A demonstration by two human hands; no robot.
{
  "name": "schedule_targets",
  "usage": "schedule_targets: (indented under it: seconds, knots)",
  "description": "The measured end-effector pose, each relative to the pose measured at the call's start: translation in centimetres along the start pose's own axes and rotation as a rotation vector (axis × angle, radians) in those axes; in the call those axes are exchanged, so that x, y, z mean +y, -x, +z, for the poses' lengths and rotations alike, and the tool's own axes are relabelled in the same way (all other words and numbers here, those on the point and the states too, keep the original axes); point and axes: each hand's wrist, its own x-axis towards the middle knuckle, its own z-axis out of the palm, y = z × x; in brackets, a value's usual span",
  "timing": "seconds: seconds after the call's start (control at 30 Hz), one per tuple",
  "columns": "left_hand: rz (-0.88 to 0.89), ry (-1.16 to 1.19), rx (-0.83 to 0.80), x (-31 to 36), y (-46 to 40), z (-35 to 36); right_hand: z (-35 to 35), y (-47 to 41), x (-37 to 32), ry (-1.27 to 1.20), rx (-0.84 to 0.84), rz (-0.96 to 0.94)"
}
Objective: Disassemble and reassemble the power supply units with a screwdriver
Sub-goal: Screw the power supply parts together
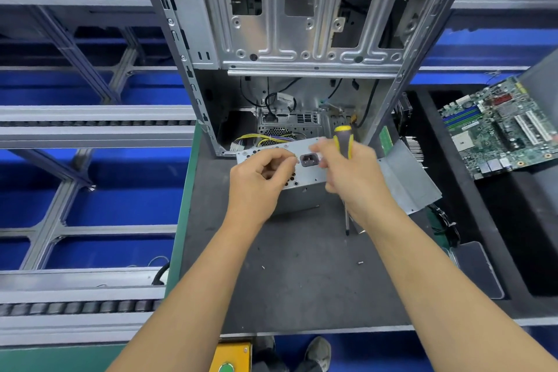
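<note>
Hands cover most of the grey metal power supply box (305,187) on the dark table (302,281): left hand (259,178) pinches something too tiny to see, right hand (350,172) grips the yellow-and-grey screwdriver (344,142), shaft half hidden.

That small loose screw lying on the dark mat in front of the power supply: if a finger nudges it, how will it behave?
The loose screw looks tiny and cylindrical, lying on its side, so it would probably roll. It is likely very light and awkward to pinch. The dark mat appears soft and matte, which may slow its roll.
</note>
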Motion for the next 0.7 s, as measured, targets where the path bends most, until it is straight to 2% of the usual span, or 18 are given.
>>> schedule_targets:
  seconds: [0.1,0.17,0.37,0.5,0.7]
  knots:
    - [-0.076,0.064,-0.007,0.0,0.1,0.1,-0.8,-0.6,-1.1,-0.292,0.161,-0.009]
    - [-0.13,0.119,-0.008,0.0,0.2,0.1,-1.6,-0.8,-1.5,-0.424,0.2,0.044]
    - [-0.12,0.164,-0.025,0.2,0.0,-0.2,-2.4,-1.1,-0.3,-0.516,0.174,0.164]
    - [-0.054,0.11,-0.038,0.1,-0.1,-0.4,-1.7,-1.1,0.5,-0.553,0.157,0.196]
    - [-0.042,0.08,-0.042,-0.2,-0.1,-0.5,-1.4,-1.4,0.9,-0.542,0.173,0.218]
